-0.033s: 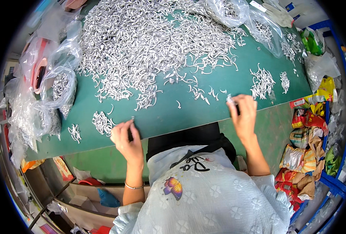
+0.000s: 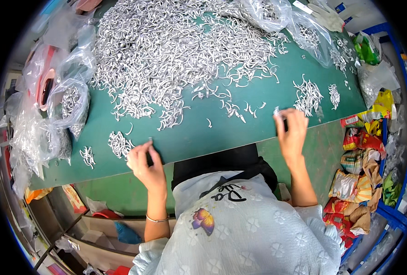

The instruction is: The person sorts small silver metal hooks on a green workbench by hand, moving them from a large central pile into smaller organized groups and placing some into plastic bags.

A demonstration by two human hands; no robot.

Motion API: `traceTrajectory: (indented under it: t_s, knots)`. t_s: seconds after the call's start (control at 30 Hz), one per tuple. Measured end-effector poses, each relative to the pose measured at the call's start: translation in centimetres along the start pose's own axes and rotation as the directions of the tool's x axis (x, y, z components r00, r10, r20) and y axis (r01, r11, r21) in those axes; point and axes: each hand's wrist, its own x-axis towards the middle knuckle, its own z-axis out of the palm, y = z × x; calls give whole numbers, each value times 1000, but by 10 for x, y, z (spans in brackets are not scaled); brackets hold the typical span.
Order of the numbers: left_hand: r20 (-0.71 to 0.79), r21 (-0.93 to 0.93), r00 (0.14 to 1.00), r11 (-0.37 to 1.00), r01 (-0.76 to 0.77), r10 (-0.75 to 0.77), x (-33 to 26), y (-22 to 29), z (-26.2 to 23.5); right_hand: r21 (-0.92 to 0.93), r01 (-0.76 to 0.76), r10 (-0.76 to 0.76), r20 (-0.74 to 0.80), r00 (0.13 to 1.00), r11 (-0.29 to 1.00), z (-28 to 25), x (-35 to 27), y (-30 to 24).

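Metal hooks (image 2: pixel 283 112) pinched in right hand (image 2: pixel 291 133) fingers.

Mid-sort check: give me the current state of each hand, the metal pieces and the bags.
Left hand: pinching one small piece at the table edge.
Right hand: pinching one small piece.
Big pile of metal pieces: loose, spread over green table.
Small sorted heaps: apart from pile.
Plastic bags: partly filled.

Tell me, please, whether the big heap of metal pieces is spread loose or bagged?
Spread loose: the heap of metal pieces lies scattered straight on the green table.
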Motion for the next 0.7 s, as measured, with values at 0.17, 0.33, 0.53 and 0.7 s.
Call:
traceTrajectory:
  t_s: [0.17,0.33,0.53,0.7]
  knots:
    - [-34,133,994,986,104,-100,3,-29,-5,-153,-118,100,-119,988,981,-5,24,16]
    - [-158,87,987,996,-17,30,15,-5,3,133,92,-89,-29,996,987,12,65,-16]
    - [274,-326,927,932,-160,255,12,84,24,50,121,-127,134,983,991,40,85,-26]
    - [381,-274,855,927,-257,351,23,92,36,78,120,-131,156,979,990,24,70,-24]
